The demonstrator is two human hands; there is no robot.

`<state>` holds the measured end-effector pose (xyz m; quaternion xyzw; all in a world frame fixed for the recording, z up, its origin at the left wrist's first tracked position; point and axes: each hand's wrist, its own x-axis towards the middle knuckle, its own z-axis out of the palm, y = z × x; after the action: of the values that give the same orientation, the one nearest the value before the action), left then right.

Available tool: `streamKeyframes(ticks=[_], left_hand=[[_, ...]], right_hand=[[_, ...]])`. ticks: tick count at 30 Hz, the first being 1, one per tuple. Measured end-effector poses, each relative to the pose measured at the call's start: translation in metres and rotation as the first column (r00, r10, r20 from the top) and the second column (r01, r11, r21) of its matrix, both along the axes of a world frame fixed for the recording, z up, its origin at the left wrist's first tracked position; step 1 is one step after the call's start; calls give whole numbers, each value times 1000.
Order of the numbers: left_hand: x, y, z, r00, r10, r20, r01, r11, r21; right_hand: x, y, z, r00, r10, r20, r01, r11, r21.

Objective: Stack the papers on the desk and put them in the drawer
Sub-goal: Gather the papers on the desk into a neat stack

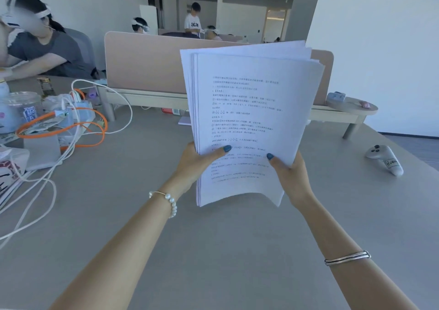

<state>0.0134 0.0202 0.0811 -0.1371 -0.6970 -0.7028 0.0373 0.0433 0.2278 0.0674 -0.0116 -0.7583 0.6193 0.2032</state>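
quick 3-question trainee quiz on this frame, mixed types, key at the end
1. True or false: the paper stack lies flat on the desk.
2. Which hands grip the stack? A) left only B) right only C) both
3. Fill in: the white controller lies on the wearer's ____ side.

Key: 1 false, it is held up off the desk; 2 C, left hand and right hand pinch its lower edges; 3 right.

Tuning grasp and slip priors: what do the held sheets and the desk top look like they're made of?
Sheets: thin matte white printer paper, printed text; the stack's lower edge bows between both hands.
Desk top: smooth matte grey, probably laminate; no grain, faint soft sheen. Core not visible.
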Motion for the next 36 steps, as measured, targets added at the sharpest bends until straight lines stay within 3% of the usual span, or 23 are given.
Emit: streamKeyframes(ticks=[6,10,17,23,36], left_hand=[[6,0,-23,997,-38,71,37,999,24],[8,0,-19,997,19,69,-26,995,100],[20,8,-20,997,-31,71,23,995,102],[23,15,-25,997,-41,72,38,998,46],[39,23,-20,998,-22,55,24,999,-48]], right_hand=[[11,0,-20,988,45,147,-40,999,-36],[12,-1,-17,995,-47,86,56,992,-110],[20,-6,-20,997,-57,55,64,988,-137],[27,-4,-24,993,-114,16,115,979,-171],[37,3,-31,993,-76,94,88,987,-137]])
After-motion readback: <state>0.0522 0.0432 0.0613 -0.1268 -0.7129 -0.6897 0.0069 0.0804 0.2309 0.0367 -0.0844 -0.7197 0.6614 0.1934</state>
